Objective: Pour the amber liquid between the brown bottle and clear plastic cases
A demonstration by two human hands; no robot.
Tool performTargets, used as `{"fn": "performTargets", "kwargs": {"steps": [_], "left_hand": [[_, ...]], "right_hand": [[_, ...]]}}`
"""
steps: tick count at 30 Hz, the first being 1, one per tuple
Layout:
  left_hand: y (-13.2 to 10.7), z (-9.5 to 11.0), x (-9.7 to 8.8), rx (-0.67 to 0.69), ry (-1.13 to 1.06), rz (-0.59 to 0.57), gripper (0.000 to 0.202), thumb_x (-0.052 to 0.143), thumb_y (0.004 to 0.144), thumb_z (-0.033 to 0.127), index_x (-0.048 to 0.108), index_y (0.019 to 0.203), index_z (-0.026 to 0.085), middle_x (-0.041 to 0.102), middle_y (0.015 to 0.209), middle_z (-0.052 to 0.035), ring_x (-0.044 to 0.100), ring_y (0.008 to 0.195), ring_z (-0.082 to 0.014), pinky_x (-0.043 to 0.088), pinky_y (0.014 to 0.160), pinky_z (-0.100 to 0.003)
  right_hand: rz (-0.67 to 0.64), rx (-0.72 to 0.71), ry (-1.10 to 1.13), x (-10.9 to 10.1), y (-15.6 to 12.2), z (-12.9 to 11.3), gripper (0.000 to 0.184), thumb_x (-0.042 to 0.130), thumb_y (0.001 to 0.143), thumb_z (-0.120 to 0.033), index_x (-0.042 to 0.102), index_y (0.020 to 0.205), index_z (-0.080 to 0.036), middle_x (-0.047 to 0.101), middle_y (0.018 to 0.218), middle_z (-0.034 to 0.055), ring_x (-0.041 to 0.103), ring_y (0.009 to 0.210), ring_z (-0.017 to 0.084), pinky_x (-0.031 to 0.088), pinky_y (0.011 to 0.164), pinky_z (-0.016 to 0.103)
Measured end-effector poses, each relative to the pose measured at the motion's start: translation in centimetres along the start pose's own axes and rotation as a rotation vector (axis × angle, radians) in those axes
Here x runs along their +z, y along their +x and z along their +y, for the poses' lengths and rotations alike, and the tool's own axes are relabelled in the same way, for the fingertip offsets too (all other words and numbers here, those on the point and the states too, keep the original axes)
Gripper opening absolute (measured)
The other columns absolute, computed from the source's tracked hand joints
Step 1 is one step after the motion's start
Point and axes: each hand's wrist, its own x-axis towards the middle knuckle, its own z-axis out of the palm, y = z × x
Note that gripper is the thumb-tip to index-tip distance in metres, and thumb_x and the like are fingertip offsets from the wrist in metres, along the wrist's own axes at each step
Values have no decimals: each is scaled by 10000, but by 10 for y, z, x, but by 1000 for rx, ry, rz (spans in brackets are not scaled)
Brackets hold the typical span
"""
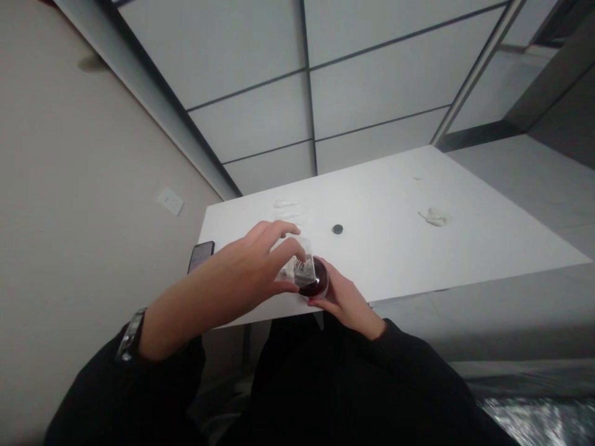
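Observation:
Over the near edge of a white table point(395, 204), my right hand point(341, 297) is wrapped round a small dark round jar point(316, 280) from below. My left hand point(253, 266) reaches across from the left, and its fingertips pinch a clear plastic wrapper point(297, 263) lying over the jar's top. Printed marks show on the wrapper. Both sleeves are black, and a watch point(131, 334) sits on my left wrist.
A small black round cap point(337, 229) lies on the table beyond my hands. A crumpled white wad point(434, 217) is further right, and pale scraps point(286, 206) sit at the back left. A phone point(201, 255) rests at the table's left corner, near the wall.

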Motion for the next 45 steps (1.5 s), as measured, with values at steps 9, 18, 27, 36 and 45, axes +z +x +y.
{"fn": "performTargets", "kwargs": {"steps": [9, 18, 27, 36, 45], "left_hand": [[5, -2, -5, 50, -42, 13, 261, 766, 955, 355, 661, 1154, 223, 597, 1441, -166, 602, 1293, -349, 590, 956, -487], [14, 1, -5, 79, -39, 11, 238, 741, 971, 330, 637, 1151, 213, 616, 1411, -151, 616, 1244, -321, 561, 958, -452], [26, 8, -8, 100, -96, -14, 383, 808, 905, 276, 567, 1185, 173, 641, 1339, -131, 604, 1210, -296, 490, 1000, -413], [32, 7, -5, 97, -92, -43, 424, 791, 906, 305, 564, 1248, 195, 647, 1323, -107, 595, 1185, -290, 475, 944, -389], [41, 14, -9, 86, -75, -98, 361, 737, 922, 255, 564, 1233, 193, 644, 1294, -100, 581, 1092, -276, 443, 880, -364]], "right_hand": [[3, -33, -26, 0, 0, 3, 838, 815, 896, -437, 386, 1603, -301, 548, 1602, 128, 553, 1460, 357, 446, 1211, 537], [-8, -30, -45, 1, 0, 4, 844, 816, 897, -438, 368, 1596, -291, 552, 1587, 137, 550, 1458, 344, 453, 1201, 530], [-17, 4, -44, 0, 0, 2, 802, 815, 895, -421, 406, 1568, -262, 608, 1505, 157, 590, 1402, 366, 489, 1151, 563], [-3, -7, -64, 0, 0, -2, 784, 812, 897, -385, 423, 1565, -253, 651, 1450, 148, 637, 1337, 355, 537, 1095, 537], [3, -10, -78, 0, -1, 3, 810, 814, 893, -399, 403, 1576, -262, 642, 1464, 147, 633, 1346, 359, 539, 1093, 549]]}}
